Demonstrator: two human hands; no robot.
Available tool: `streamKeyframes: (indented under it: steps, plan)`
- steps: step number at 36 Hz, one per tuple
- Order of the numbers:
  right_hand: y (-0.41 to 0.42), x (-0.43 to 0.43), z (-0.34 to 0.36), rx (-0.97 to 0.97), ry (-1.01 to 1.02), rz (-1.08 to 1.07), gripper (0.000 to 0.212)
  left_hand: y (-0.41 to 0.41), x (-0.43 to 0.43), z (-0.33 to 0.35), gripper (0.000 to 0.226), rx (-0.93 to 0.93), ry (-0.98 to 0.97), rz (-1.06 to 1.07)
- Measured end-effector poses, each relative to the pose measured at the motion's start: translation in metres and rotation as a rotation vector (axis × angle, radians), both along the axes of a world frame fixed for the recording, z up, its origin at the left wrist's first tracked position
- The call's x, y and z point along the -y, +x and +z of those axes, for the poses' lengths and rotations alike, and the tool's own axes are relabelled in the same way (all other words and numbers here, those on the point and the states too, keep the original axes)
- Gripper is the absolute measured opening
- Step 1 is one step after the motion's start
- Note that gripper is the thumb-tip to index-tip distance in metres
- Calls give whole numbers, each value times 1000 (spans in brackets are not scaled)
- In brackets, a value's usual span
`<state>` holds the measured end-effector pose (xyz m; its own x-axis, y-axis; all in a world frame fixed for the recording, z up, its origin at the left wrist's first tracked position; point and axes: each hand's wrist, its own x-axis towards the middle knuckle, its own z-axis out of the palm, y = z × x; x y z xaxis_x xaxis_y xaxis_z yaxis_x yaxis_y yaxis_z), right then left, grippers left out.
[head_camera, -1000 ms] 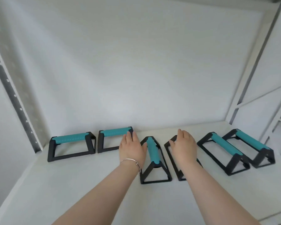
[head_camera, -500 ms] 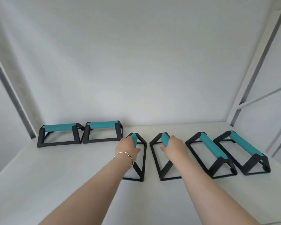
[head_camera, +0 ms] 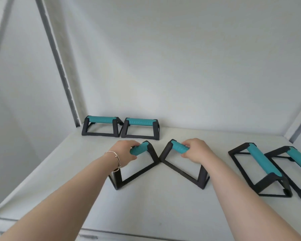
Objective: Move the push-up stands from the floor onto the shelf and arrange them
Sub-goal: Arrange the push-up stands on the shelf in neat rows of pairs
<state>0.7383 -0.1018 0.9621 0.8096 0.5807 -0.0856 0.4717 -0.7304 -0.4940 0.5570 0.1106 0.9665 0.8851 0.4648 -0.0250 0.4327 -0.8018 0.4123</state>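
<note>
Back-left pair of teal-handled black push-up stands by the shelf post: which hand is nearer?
Left. The left hand grips the teal bar of a centre stand just in front of the back-left pair; the right hand grips the neighbouring stand, farther right.

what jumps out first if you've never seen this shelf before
Two bare hands, left and right, each grip the teal foam handle of a black-framed push-up stand at the middle of the white shelf, the pair angled into a V. Matching pairs sit back left and at the right.
</note>
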Motion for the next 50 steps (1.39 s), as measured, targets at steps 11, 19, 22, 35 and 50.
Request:
streamKeyframes:
  steps: [11, 19, 22, 35, 50]
  plan:
    - [-27, -69, 1, -37, -20, 190, 51, -54, -108, 11, 46, -101, 35, -66]
    - [-42, -120, 3, 2, -39, 218, 52, -66, -173, 6, 47, -101, -1, -116]
    - [-43, -134, 4, -14, -35, 218, 52, -65, -190, 6, 48, -79, -30, -125]
    - [-43, -171, 4, -50, 15, 225, 50, -55, -227, -3, 42, 2, -152, -149]
    - [-41, -186, 4, -49, 4, 243, 51, -46, -240, -9, 41, 25, -136, -199]
